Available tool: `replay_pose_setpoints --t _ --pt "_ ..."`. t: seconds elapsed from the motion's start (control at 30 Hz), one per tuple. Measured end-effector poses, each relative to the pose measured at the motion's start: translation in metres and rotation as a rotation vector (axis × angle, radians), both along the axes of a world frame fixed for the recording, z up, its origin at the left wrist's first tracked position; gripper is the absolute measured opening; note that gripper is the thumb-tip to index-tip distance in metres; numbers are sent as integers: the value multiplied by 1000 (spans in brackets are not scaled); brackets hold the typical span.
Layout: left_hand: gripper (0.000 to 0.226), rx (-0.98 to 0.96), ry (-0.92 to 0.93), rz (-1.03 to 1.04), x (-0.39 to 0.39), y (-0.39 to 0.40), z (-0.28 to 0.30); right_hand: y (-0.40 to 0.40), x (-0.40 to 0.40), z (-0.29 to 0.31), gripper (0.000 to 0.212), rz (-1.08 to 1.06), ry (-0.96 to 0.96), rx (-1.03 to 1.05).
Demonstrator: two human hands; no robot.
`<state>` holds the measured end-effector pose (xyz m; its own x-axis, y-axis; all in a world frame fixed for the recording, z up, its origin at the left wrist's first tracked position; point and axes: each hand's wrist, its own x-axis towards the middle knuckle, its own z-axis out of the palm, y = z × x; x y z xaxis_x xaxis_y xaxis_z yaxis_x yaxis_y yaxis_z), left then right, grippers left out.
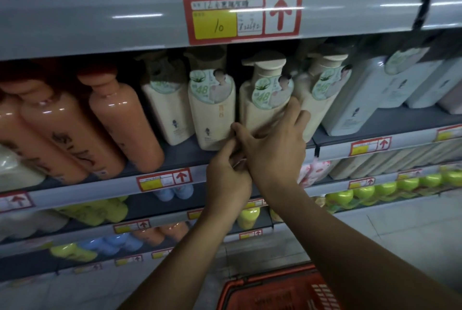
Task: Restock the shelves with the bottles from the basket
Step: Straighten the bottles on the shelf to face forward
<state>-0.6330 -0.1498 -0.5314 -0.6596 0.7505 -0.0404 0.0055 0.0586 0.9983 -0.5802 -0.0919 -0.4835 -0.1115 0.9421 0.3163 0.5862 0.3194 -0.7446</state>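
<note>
Cream pump bottle with green round sticker (pixel 265 107) upright on grey shelf (pixel 175 157), frame centre. My right hand (pixel 272 144) wraps its lower front, fingers curled. Left hand (pixel 228 172) just beside, lower left, fingers bent; contents unclear.

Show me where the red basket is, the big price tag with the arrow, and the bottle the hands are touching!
red basket (pixel 272 292): head view, on its rim.
big price tag (pixel 242 15): head view, its middle.
cream bottle (pixel 260 107): head view, its front, above the fingers.
</note>
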Motion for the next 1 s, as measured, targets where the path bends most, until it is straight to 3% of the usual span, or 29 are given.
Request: replay_pose_setpoints --t 0.17,0.2,0.27,0.33,0.6,0.7,0.8,0.9,1.0 --pt "31 7 -5 64 3 4 3 -1 0 3 92 -40 19 -27" --pt "24 35 -104 92 4 6 7 -3 0 3 90 -36 36 -33" --pt "30 75 -304 174 5 11 16 -6 1 2 85 -26 59 -54" --pt "35 105 -370 215 6 17 22 -7 3 2 81 -23 82 -77" --pt "37 136 -379 303 12 27 22 -1 5 1 75 14 99 -88" --pt "35 107 -305 322 11 29 19 3 1 2 74 16 95 -84" --pt "23 27 18 280 11 33 11 5 0 2 69 3 91 -61" --pt "26 12 145 295 12 31 9 0 7 2 65 -16 129 -33" --pt "4 -19 262 308 13 14 12 -17 24 1 56 17 185 26"
